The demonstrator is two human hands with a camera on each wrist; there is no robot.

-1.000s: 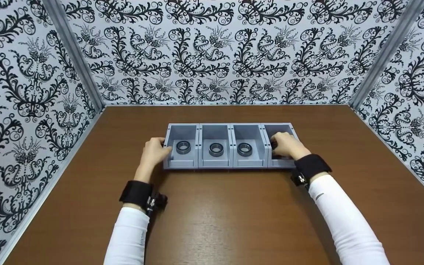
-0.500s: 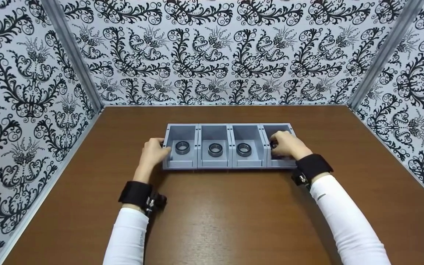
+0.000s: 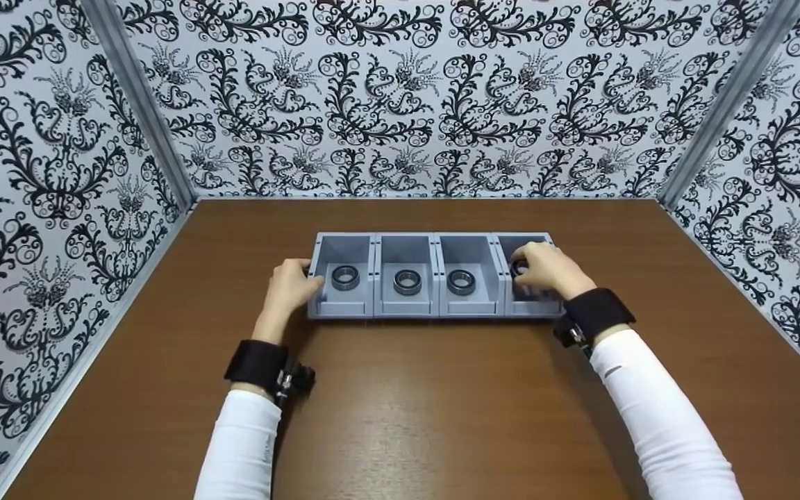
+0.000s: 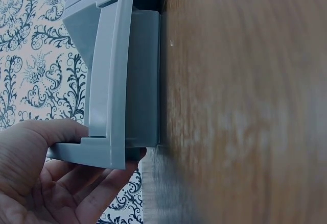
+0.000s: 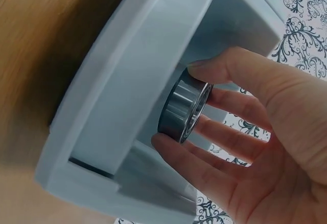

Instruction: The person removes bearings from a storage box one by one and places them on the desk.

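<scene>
Shows the right hand (image 3: 551,267) slightly higher and farther right than in the earlier frame. Pinches a ring (image 5: 176,109) by its outer edge, thumb against fingertips, tilted inside the rightmost bin (image 3: 533,307), probably for a sure hold between narrow walls; contact underneath unclear. Grips the leftmost wall (image 4: 87,154) with the left hand (image 3: 291,285), likely to steady the row (image 3: 405,309). Leaves three more rings (image 3: 407,290) flat, one per remaining bin.

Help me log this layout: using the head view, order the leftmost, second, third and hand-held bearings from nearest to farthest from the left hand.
1. Leftmost bearing: in the left-end bin, which the left hand grips.
2. Second bearing: one bin rightward.
3. Third bearing: third bin from the left.
4. Hand-held bearing: farthest right, in the right hand.
</scene>
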